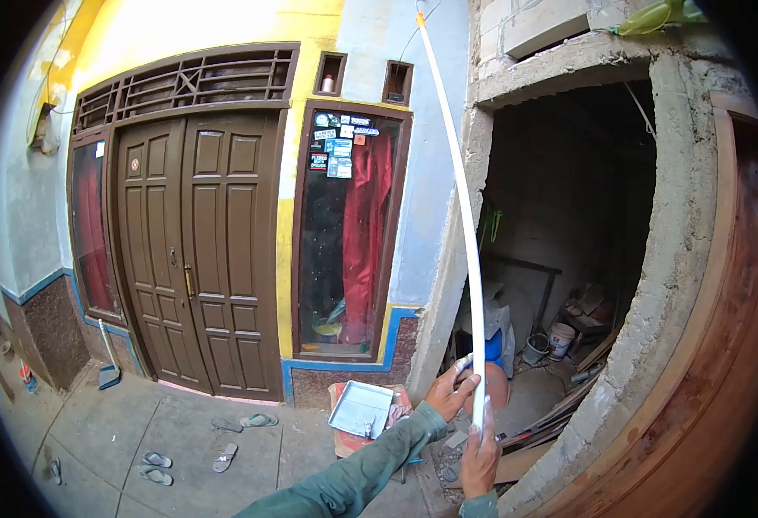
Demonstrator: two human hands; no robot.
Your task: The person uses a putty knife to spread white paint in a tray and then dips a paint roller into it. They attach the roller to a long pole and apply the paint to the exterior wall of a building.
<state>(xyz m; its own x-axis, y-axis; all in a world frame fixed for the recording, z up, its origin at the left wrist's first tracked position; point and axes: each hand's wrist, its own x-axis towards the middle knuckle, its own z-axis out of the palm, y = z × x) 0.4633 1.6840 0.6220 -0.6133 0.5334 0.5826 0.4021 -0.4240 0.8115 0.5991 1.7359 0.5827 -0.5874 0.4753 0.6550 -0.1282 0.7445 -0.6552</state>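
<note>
A long white pole (pixel 467 224) rises steeply in front of me to an orange piece (pixel 420 19) near the top edge; whatever it carries beyond that is cut off. My left hand (pixel 453 390) is closed around the lower part of the pole, with whitish marks on its fingers. Below it, my right hand (pixel 481 462) grips the pole close to its bottom end. Left of my hands, a pale paint tray (pixel 361 406) rests on a reddish stool (pixel 344 445), and a crumpled pinkish cloth (pixel 399 413) lies beside the tray.
Brown double doors (pixel 198 250) and a window (pixel 340 233) with red curtains face me. At right, a rough doorway (pixel 668 207) opens onto a dark room holding buckets (pixel 560 339) and planks. Several sandals (pixel 224 457) and a blue dustpan (pixel 109 376) lie on the concrete.
</note>
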